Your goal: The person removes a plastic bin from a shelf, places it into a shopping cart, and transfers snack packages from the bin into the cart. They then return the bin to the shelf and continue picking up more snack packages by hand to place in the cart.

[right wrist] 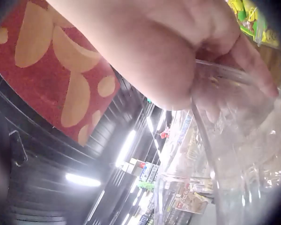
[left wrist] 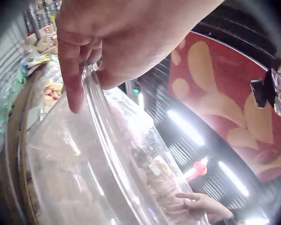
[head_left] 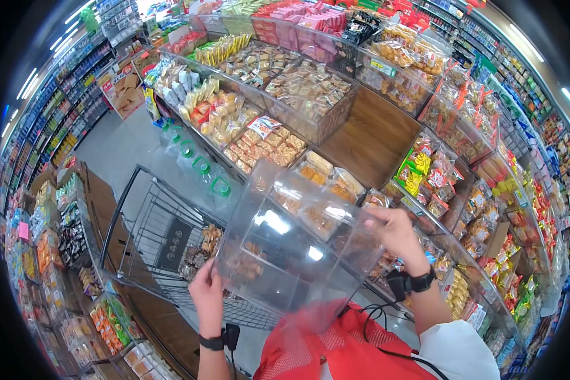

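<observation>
A large clear plastic bin [head_left: 291, 256] is held tilted in front of the person's body, between both hands. My left hand [head_left: 207, 291] grips its rim on the left side. In the left wrist view, fingers and thumb of the left hand [left wrist: 131, 37] pinch the clear wall [left wrist: 61, 154] from both sides. The right hand [head_left: 396, 237] holds the opposite rim, near the shelf. The right wrist view shows the right hand [right wrist: 192, 51] bent over the bin's edge [right wrist: 203, 136], fingers seen through the plastic. Shelf goods and cart contents show through the bin.
A bare brown wooden board [head_left: 370, 136] lies among bins of wrapped snacks [head_left: 310, 88]. Green and red snack packs [head_left: 427, 168] lie to its right. A black shopping cart [head_left: 152, 234] with packs inside stands at left, near green-capped bottles [head_left: 201, 166]. Another snack shelf [head_left: 82, 253] borders the left.
</observation>
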`<state>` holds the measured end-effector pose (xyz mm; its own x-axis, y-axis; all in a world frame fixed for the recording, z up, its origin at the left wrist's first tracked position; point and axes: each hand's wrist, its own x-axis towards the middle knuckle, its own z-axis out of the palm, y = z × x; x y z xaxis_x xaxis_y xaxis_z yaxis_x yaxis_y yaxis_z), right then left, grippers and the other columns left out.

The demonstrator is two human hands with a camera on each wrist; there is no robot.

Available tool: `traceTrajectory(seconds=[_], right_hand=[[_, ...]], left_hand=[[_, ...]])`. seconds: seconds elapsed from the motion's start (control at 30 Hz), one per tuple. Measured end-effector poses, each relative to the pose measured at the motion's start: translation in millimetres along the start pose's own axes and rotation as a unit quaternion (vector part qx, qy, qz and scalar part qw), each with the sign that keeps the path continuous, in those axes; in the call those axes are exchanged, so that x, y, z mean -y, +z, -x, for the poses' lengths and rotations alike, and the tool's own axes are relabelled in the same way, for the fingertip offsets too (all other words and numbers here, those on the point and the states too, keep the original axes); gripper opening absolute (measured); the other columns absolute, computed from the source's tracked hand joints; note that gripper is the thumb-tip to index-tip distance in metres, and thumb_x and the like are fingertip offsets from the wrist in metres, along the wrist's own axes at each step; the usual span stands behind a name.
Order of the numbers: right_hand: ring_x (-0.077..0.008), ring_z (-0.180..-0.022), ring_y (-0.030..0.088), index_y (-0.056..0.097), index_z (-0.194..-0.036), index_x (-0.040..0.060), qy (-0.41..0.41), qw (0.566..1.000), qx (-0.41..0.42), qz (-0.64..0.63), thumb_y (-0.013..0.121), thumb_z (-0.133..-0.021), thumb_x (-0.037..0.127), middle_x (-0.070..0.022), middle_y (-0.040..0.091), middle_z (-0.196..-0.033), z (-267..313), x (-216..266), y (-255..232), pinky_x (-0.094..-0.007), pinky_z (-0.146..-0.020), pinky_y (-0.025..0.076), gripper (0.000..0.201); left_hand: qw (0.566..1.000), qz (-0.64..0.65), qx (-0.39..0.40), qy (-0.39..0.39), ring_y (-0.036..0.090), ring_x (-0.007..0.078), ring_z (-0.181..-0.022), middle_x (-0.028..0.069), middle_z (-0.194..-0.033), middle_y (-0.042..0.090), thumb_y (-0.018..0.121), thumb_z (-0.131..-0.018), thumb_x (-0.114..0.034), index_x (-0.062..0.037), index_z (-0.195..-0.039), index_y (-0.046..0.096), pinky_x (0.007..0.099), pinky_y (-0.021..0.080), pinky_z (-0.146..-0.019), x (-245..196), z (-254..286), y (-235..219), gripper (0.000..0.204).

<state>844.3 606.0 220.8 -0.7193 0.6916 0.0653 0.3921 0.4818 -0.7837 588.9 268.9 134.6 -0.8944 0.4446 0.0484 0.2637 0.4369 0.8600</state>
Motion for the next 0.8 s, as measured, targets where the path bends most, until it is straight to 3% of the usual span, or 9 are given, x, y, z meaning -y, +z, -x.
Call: traceTrajectory(seconds=[0.1, 0.13, 0.23, 0.33, 0.37, 0.47, 0.57, 0.67, 0.8], right_hand=[[-0.0132, -0.092, 0.069, 0.07, -0.121, -0.0017, 0.15, 0.981, 0.029, -0.117, 0.067, -0.093, 0.005, -0.0084, 0.076, -0.102, -28, 1, -27, -0.0286, -0.077, 0.053, 0.029], [-0.0118, -0.092, 0.068, 0.07, -0.123, -0.0011, 0.145, 0.981, 0.016, -0.13, 0.066, -0.093, 0.004, -0.0071, 0.075, -0.102, -41, -3, -32, -0.0279, -0.078, 0.053, 0.03], [-0.01, -0.093, 0.067, 0.069, -0.125, -0.0002, 0.131, 0.978, -0.007, -0.161, 0.064, -0.093, 0.001, -0.004, 0.074, -0.104, -87, -35, -42, -0.026, -0.078, 0.052, 0.032], [-0.0139, -0.098, 0.07, 0.065, -0.131, 0.0039, 0.11, 0.986, 0.012, -0.123, 0.063, -0.098, 0.009, -0.0067, 0.072, -0.111, -129, -84, -51, -0.0266, -0.066, 0.057, 0.033], [-0.0156, -0.106, 0.068, 0.065, -0.131, 0.0037, 0.144, 0.982, 0.018, -0.125, 0.063, -0.098, 0.01, -0.0081, 0.072, -0.115, -137, -79, -56, -0.0311, -0.07, 0.059, 0.034], [-0.0164, -0.108, 0.068, 0.065, -0.131, 0.0037, 0.206, 0.969, 0.017, -0.134, 0.064, -0.098, 0.011, -0.0069, 0.071, -0.118, -160, -95, -63, -0.0335, -0.073, 0.06, 0.034], [-0.0169, -0.109, 0.068, 0.065, -0.132, 0.0042, 0.217, 0.966, 0.03, -0.139, 0.064, -0.098, 0.011, -0.0048, 0.071, -0.12, -173, -102, -64, -0.0343, -0.074, 0.06, 0.035], [-0.0053, -0.085, 0.063, 0.069, -0.128, 0.0073, 0.217, 0.967, 0.023, -0.129, 0.065, -0.096, 0.009, 0.001, 0.074, -0.109, -175, -108, -64, -0.0258, -0.064, 0.055, 0.032], [-0.0052, -0.084, 0.062, 0.069, -0.128, 0.0061, 0.222, 0.966, 0.02, -0.13, 0.065, -0.096, 0.008, 0.0006, 0.074, -0.109, -174, -120, -63, -0.0258, -0.064, 0.054, 0.032]], left_hand=[[0.994, 0.005, -0.046, 0.095, 0.055, 0.007, -0.066, 0.004, -0.073, 0.064, 0.063, -0.094, -0.005, 0.001, -0.117, 0.07, 0.0266, 0.047, -0.06, -36, -62, 26, 0.025], [0.992, 0.008, -0.052, 0.116, 0.053, 0.0064, -0.064, 0.0028, -0.072, 0.063, 0.064, -0.094, -0.005, 0.0006, -0.116, 0.071, 0.0261, 0.046, -0.059, -49, -82, 36, 0.024], [0.995, 0.054, -0.022, 0.083, 0.049, 0.0048, -0.061, -0.0017, -0.069, 0.058, 0.067, -0.092, -0.006, -0.0009, -0.117, 0.072, 0.0248, 0.042, -0.056, -64, -142, 81, 0.025], [0.989, 0.133, 0.008, 0.061, 0.045, 0.0039, -0.059, -0.0048, -0.067, 0.054, 0.068, -0.092, -0.005, -0.0015, -0.116, 0.072, 0.0237, 0.04, -0.054, -51, -187, 132, 0.025], [0.99, 0.126, 0.018, 0.052, 0.046, 0.0038, -0.059, -0.0038, -0.068, 0.057, 0.068, -0.092, -0.005, -0.001, -0.116, 0.072, 0.024, 0.04, -0.054, -55, -195, 141, 0.025], [0.99, 0.136, 0.028, 0.029, 0.05, 0.0037, -0.061, -0.0028, -0.071, 0.06, 0.067, -0.093, -0.004, 0.0013, -0.115, 0.072, 0.0231, 0.044, -0.055, -52, -212, 171, 0.023], [0.983, 0.178, 0.037, 0.003, 0.055, 0.0039, -0.063, -0.001, -0.077, 0.065, 0.066, -0.094, -0.004, 0.0034, -0.114, 0.071, 0.0223, 0.048, -0.057, -52, -209, 182, 0.022], [0.985, 0.164, 0.054, -0.029, 0.059, 0.0044, -0.064, 0.0005, -0.081, 0.068, 0.065, -0.095, -0.002, 0.0045, -0.114, 0.07, 0.0219, 0.05, -0.058, -46, -207, 187, 0.021], [0.984, 0.169, 0.053, -0.032, 0.06, 0.0044, -0.062, 0.0019, -0.085, 0.071, 0.064, -0.095, -0.001, 0.0041, -0.115, 0.07, 0.0218, 0.05, -0.057, -44, -197, 195, 0.021]])
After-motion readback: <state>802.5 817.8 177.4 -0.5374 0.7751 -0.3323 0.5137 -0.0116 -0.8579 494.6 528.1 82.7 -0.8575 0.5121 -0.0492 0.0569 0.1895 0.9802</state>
